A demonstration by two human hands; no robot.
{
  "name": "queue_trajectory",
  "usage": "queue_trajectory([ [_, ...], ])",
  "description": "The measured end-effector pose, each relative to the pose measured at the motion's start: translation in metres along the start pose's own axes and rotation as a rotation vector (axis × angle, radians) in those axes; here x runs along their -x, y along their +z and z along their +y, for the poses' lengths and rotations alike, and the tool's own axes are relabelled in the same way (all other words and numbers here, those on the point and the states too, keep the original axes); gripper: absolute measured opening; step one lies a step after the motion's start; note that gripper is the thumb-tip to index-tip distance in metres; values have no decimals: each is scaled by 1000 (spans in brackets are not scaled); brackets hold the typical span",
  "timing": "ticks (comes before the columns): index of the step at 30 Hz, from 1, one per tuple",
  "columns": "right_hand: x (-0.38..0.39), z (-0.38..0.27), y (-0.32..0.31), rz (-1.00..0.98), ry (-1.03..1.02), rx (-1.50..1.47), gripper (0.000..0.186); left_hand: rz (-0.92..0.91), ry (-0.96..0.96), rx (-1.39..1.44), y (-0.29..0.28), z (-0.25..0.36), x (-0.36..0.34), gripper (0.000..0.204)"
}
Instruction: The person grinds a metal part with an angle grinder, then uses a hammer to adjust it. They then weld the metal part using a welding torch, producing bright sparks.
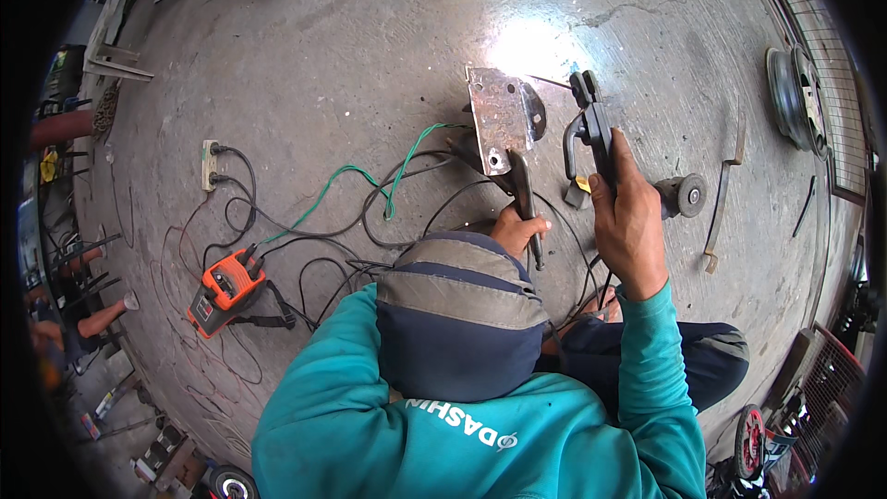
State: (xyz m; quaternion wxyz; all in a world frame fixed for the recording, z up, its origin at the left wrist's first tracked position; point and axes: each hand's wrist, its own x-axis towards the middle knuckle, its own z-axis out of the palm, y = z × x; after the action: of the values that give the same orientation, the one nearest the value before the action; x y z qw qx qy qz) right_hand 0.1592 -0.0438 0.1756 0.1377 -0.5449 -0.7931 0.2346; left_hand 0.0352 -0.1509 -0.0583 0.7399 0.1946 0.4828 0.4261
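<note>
Neither my left hand nor my right hand is in view. Below me a seated co-worker in a dark cap [457, 323] and teal top [388, 444] has their back to me. Their left hand [513, 231] grips a dark metal tool [527, 194] at a rusty plate [492, 111] with holes. Their right hand [628, 222] holds a black electrode holder [596, 115] with a thin rod [550, 81] reaching toward the plate. A white glare [531, 37] lights the floor just beyond it. An angle grinder [686, 194] lies right of that hand.
An orange welding machine [231, 282], cables and a power strip [208, 164] lie left. A flat bar [721, 212] and wheel rims [795, 102] are right, near a mesh grille [813, 9]. A white chair [120, 46] and another person's leg [102, 319] show at the left.
</note>
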Motion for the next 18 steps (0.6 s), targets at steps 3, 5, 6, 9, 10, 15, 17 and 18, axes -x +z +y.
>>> queue_trajectory([
  [3,-1,-2,-1,-29,48,-17,56,-7,6,24,-1,-4,-1,17],
  [5,-3,-1,1,-11,39,-17,56,-18,6,52,-2,-2,-5,16],
  [6,-3,1,2,-5,35,-12,56,-18,9,46,-2,0,-8,16],
  [9,-4,0,1,1,61,-40,56,-14,15,38,-2,1,-8,15],
  [10,-4,-1,0,3,76,-55,56,-17,22,41,-2,1,-9,15],
  [15,-5,3,1,9,24,-15,53,-23,10,17,-3,3,-8,14],
  [17,-6,-2,-2,-22,94,-40,55,-31,10,1,-4,-1,-9,14],
  [18,-6,-4,-3,-23,115,-59,55,-35,20,5,-5,-2,-10,14],
])
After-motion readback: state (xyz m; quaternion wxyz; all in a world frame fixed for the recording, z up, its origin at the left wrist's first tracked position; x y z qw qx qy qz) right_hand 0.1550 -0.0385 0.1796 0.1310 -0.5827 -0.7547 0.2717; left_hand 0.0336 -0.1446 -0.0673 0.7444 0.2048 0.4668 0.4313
